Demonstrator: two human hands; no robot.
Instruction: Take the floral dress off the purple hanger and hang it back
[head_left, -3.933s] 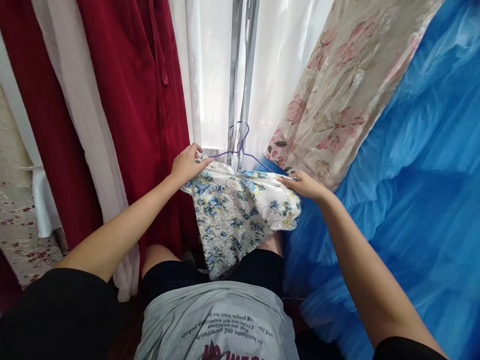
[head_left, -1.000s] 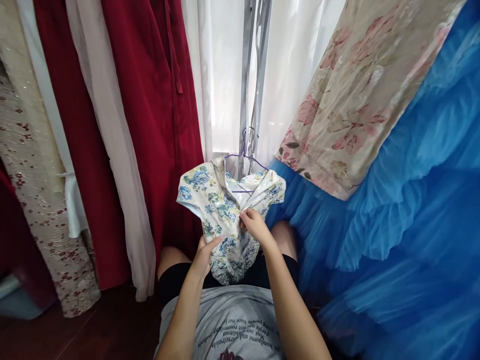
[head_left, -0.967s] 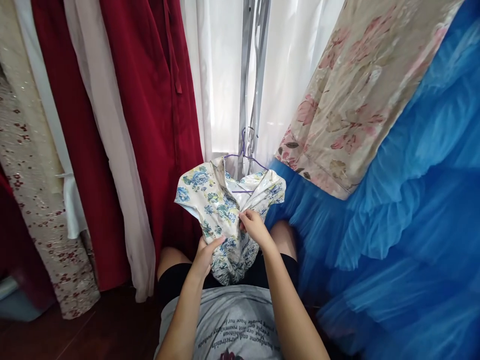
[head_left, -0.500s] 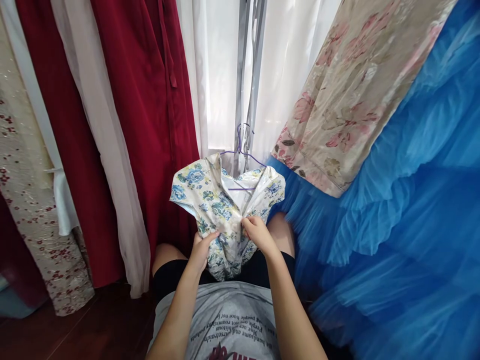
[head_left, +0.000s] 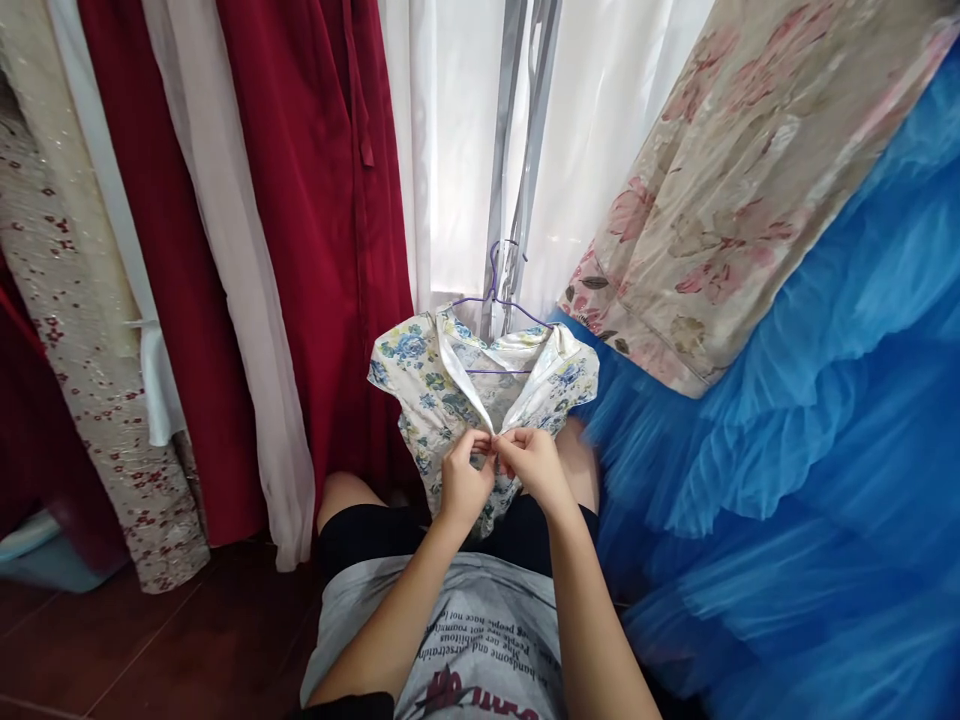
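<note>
Two-handed pinch at the V-neck base of a blue-floral blouse, mid-scene, on a purple hanger, w/ lower end over dark shorts. Grip state: left hand clamped by thumb and fingertips on the blouse front; right hand likewise, just beside, at the same join. Fastener, if any: hidden, can't tell.

Step in hand, prob.: bringing front edges together or fastening at that pt. Next move, by judgement: calls for edges kept level and taut, plus fine fingertip work on a v. small spot.

Around: red cloth to the left, white drape on the far side, pink-flowered cloth far right, blue tulle right, pale-blue tub on dark floor, near left. In the way: tulle right up against the blouse's right side, poss. snag; also fingers over the join, blocking the view.
</note>
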